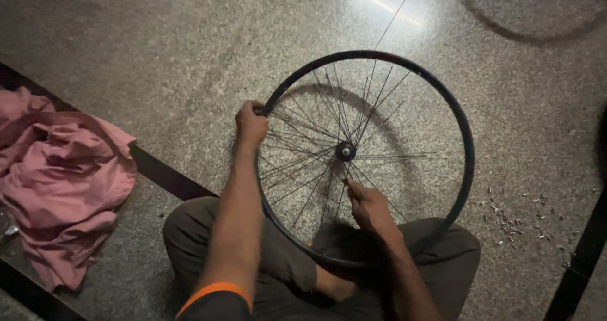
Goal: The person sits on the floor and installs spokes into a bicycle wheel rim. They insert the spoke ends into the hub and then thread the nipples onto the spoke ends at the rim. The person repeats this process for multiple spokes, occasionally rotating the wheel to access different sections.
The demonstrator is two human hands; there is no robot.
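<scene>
A black bicycle wheel rim (465,137) stands tilted on the speckled floor in front of my crossed legs, its thin spokes (302,163) running to a small hub (345,150) in the middle. My left hand (250,123) is closed around the rim's upper left edge. My right hand (368,205) reaches in among the lower spokes just below the hub, fingers pinched on one thin spoke. The bottom of the rim rests against my legs.
A crumpled pink cloth (60,182) lies at the left, across a dark floor strip. Several small metal spoke nipples (515,220) are scattered on the floor at the right. One long loose spoke (395,14) points up beyond the rim.
</scene>
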